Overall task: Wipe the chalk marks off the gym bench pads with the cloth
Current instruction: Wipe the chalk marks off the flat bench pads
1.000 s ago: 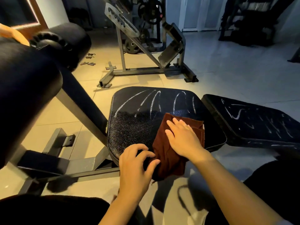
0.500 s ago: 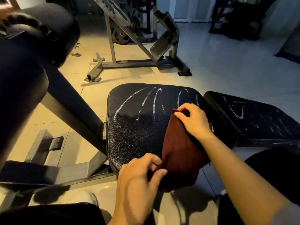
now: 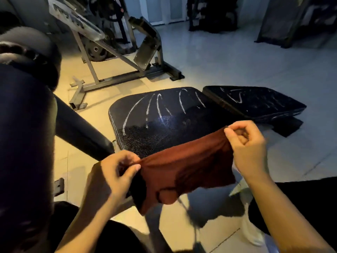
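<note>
The brown cloth [image 3: 186, 167] hangs limp, stretched above the seat pad [image 3: 164, 121], left hand [image 3: 113, 172] and right hand [image 3: 246, 143] each pinching a top corner; soft, light, best bunched flat under a palm.

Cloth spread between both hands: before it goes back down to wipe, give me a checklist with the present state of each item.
1. Left hand grip on cloth: pinching one end, ok.
2. Right hand grip: pinching the other end, ok.
3. Cloth off the pad: held up, ok.
4. Near pad clean: chalk marks remain, not ok.
5. Far pad clean: marks remain, not ok.
6. Cloth face clean: cannot tell.
</note>
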The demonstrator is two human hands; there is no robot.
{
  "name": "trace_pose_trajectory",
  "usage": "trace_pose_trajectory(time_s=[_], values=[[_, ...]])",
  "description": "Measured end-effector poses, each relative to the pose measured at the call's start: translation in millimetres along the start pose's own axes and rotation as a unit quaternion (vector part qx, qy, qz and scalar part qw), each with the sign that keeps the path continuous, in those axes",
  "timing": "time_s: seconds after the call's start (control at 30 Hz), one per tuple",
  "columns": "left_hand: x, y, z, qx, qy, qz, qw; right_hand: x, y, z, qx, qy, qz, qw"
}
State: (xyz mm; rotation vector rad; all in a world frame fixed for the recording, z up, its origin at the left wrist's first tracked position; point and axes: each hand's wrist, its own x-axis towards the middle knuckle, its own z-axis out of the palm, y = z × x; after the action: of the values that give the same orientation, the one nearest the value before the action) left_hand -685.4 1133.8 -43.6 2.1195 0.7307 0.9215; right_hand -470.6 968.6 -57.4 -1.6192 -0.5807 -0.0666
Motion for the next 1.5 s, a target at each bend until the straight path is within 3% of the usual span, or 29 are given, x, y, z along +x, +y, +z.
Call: trace_pose_trajectory(time_s=[0.1,0.2,0.33,0.47,0.67,0.87,0.9,0.97,1.03,1.27,1.4,1.5], values=[[4.4,-2.4,-22.3,0.19,0.038,0.057,0.979,-51.0,3.7,5.4,-0.043,-0.028,0.057,0.997],[15.5,-7.8,-31.5,0.265,0.041,0.104,0.958,-110.3,4.1,22.2,-0.052,-0.039,0.091,0.994],[42.7,-36.8,-13.3,0.261,-0.026,0.214,0.941,-154.4,-0.9,48.2,-0.024,-0.03,0.13,0.991],[60.1,-69.1,14.1,0.264,-0.087,0.201,0.939,-172.4,8.4,57.1,-0.013,0.003,0.18,0.984],[90.7,-51.3,34.3,0.244,-0.053,0.205,0.946,-185.8,18.3,56.8,0.081,0.032,0.182,0.979],[65.2,-31.1,41.8,0.184,-0.086,0.255,0.945,-154.7,15.1,53.1,0.114,0.071,0.162,0.978],[51.1,-35.3,36.1,0.192,-0.126,0.294,0.928,-154.9,19.3,50.5,0.115,0.065,0.171,0.976],[30.1,-50.2,27.9,0.273,-0.225,0.377,0.856,-158.6,27.3,49.3,0.112,0.059,0.191,0.973],[24.8,-64.6,30.7,0.35,-0.263,0.409,0.801,-162.5,35.1,52.4,0.115,0.067,0.202,0.97],[21.4,-50.5,60.4,0.439,-0.284,0.378,0.764,-145.2,37.8,62.2,0.089,0.092,0.168,0.977],[14.4,-13.6,103.8,0.46,-0.271,0.278,0.799,-126.5,39.8,54.5,0.06,0.135,0.137,0.979],[18.0,3.4,135.5,0.482,-0.3,0.187,0.802,-131.5,42.5,45.0,0.035,0.148,0.15,0.977]])
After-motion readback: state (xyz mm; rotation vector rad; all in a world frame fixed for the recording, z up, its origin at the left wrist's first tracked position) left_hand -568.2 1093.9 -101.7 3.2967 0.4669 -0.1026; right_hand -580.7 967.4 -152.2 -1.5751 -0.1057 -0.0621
